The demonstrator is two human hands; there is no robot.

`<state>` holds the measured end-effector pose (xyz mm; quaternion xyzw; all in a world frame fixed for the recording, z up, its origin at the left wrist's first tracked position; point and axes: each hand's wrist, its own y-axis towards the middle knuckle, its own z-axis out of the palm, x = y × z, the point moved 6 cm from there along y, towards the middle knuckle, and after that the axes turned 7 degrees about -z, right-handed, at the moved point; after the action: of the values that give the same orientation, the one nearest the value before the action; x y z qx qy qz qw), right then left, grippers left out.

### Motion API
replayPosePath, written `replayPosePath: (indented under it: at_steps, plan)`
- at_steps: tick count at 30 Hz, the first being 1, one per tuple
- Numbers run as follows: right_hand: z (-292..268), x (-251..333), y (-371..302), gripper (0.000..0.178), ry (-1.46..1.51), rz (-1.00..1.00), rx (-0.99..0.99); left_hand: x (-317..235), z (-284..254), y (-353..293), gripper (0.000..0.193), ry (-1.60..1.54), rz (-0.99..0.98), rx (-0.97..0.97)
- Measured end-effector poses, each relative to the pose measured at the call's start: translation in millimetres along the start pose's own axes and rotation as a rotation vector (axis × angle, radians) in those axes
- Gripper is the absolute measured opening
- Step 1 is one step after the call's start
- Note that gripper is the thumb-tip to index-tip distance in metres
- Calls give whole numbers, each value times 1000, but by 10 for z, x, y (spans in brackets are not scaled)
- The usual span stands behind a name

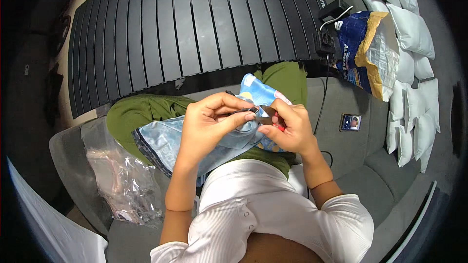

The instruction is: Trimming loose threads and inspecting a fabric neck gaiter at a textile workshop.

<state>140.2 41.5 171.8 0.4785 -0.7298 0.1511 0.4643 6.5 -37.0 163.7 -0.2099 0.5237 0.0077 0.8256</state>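
A light blue printed cloth piece (165, 139) with a dark edge band lies across my lap, over green trousers. In front of my belly, my left hand (212, 122) pinches a dark, narrow edge of this cloth between thumb and fingers. Close beside it, my right hand (290, 125) is closed on a small cutting tool (264, 115) with flat grey blades and red parts, which looks like thread snips. Its blades meet the cloth near my left fingertips. The fingers hide most of the handle. Beyond the hands, a brighter blue part of cloth (258, 90) shows pink and white patches.
A black slatted table (195, 24) stands ahead. On the grey sofa (336, 97) to the right are a phone (350, 122), a black cable (322, 107) and an open woven sack (365, 53). White cushions (412, 31) line the far right. Clear plastic packets (126, 185) lie left.
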Motion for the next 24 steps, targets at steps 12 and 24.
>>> replayPosePath:
  at_steps: [12,24]
  plan:
    - [-111,8,41,30,252,51,-227,-32,-27,20,18,230,138,-106]
    - [-11,-463,-57,19,428,294,-350,-6,20,94,14,514,170,-297]
